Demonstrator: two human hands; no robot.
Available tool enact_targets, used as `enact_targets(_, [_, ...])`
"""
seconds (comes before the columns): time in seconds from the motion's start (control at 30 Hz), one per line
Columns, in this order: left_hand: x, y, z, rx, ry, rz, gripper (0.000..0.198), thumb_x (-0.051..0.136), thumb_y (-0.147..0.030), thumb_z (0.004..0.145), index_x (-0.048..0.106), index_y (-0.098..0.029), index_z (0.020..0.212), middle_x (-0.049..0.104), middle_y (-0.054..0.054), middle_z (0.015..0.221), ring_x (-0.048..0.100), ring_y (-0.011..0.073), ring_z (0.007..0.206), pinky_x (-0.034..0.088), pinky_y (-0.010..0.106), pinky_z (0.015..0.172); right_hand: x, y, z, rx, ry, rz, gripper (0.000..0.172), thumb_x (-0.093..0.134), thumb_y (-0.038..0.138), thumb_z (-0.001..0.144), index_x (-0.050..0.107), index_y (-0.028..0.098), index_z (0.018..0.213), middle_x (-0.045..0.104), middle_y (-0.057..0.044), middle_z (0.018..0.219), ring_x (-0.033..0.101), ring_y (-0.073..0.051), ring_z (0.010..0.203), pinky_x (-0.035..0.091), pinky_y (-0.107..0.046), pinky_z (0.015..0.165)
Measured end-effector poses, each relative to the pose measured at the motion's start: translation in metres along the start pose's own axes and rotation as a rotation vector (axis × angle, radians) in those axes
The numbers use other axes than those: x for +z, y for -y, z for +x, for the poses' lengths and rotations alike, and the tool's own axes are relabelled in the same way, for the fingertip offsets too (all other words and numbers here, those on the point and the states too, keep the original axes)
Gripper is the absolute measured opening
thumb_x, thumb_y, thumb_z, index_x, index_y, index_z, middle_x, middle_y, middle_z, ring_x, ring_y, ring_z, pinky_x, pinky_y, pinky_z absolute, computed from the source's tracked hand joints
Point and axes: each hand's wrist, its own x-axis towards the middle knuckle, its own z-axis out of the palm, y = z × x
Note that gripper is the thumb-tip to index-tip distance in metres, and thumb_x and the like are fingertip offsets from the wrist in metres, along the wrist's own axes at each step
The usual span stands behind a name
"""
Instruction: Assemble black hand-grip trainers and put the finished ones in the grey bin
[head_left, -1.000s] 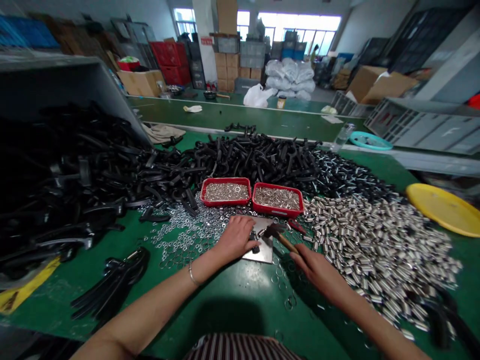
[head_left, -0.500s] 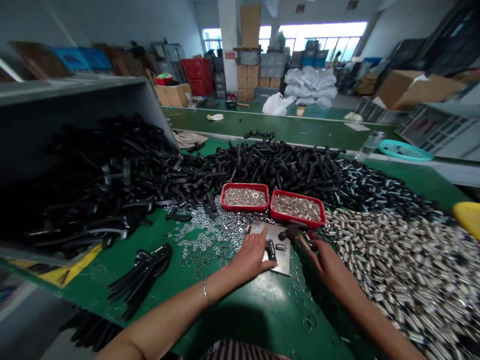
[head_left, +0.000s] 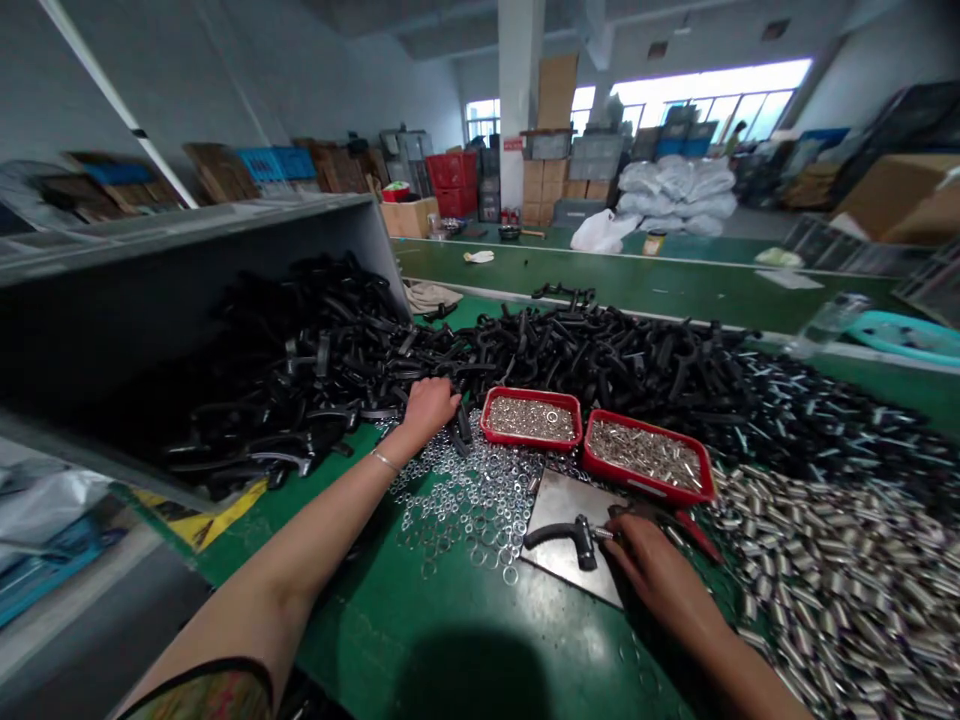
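Observation:
On the metal plate point(head_left: 551, 500) lies a black lever point(head_left: 556, 535) with a curved arm and a short cross-piece. A small silver cylinder point(head_left: 601, 533) sits against the cross-piece's right side. My right hand point(head_left: 649, 560) is closed, its fingertips on that cylinder's outer end. Farther left, my left hand point(head_left: 430, 408) reaches palm down into the near edge of the pile of black levers point(head_left: 585, 345). Its fingers curl downward, and their tips are hidden, so what they grip does not show. One loose black lever point(head_left: 460, 432) lies just beside it.
Small metal rings point(head_left: 465, 500) spread left of the plate. Behind it stand two red trays, one of tiny rings point(head_left: 491, 432), one of pins point(head_left: 600, 462). Silver sleeves point(head_left: 795, 560) cover the right side. A tipped grey crate point(head_left: 386, 260) spills levers at left. A red-handled tool point(head_left: 699, 537) lies nearby.
My left hand has left the lever on the plate and moved to the black pile at left. The hammer held in my right hand no longer shows there. The view has turned left.

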Motion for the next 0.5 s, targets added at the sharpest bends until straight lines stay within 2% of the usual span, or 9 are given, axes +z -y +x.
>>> enact_targets(0.1, [0.014,-0.016,0.01,-0.006,0.007,0.018,0.025,0.068,-0.028,0.077,0.066,-0.006,0.089,0.066,0.026,0.108,0.055,0.04,0.116,0.035,0.052,0.101,-0.007,0.009,-0.001,0.102,-0.098,0.164,0.023,0.043,0.038,0.1,0.055,0.022,0.113,0.066,-0.012,0.11,0.064,-0.028,0.102,0.05,-0.046,0.093])
enact_targets(0.2, [0.024,-0.029,0.014,-0.02,0.036,0.003,0.019,0.066,-0.022,0.076,0.063,-0.003,0.081,0.063,0.028,0.108,0.05,0.0423,0.119,0.032,0.057,0.102,-0.024,0.023,-0.006,0.187,-0.171,0.339,0.023,0.044,0.041,0.1,0.049,0.024,0.114,0.066,-0.01,0.109,0.065,-0.025,0.097,0.052,-0.044,0.09])
enact_targets(0.3, [0.033,-0.029,0.025,-0.039,0.072,-0.036,0.019,0.066,-0.025,0.076,0.06,-0.007,0.074,0.064,0.021,0.104,0.042,0.0446,0.125,0.025,0.066,0.103,-0.05,0.03,-0.011,0.208,-0.318,0.532,0.024,0.048,0.043,0.099,0.046,0.024,0.113,0.067,-0.007,0.104,0.066,-0.02,0.086,0.054,-0.038,0.082])
enact_targets(0.37, [0.037,-0.025,0.033,-0.128,0.06,-0.15,0.021,0.072,-0.024,0.071,0.055,-0.014,0.064,0.065,0.015,0.094,0.039,0.0448,0.128,0.02,0.069,0.105,-0.067,0.03,-0.018,0.241,-0.44,0.645,0.025,0.049,0.045,0.098,0.045,0.025,0.114,0.068,-0.005,0.1,0.067,-0.017,0.079,0.055,-0.034,0.075])
enact_targets(0.43, [0.036,-0.02,0.034,-0.208,0.042,-0.332,0.026,0.075,-0.018,0.066,0.051,-0.019,0.057,0.065,0.01,0.082,0.04,0.042,0.128,0.019,0.067,0.109,-0.082,0.026,-0.03,0.277,-0.556,0.766,0.026,0.051,0.046,0.097,0.043,0.027,0.114,0.067,-0.004,0.101,0.068,-0.017,0.076,0.055,-0.033,0.069])
enact_targets(0.5, [0.025,-0.016,0.025,-0.197,0.013,-0.525,0.022,0.074,-0.013,0.066,0.055,-0.019,0.06,0.065,0.005,0.076,0.049,0.0353,0.119,0.027,0.06,0.11,-0.09,0.02,-0.043,0.305,-0.634,0.885,0.028,0.054,0.046,0.096,0.043,0.03,0.115,0.068,-0.002,0.101,0.069,-0.017,0.075,0.056,-0.033,0.066])
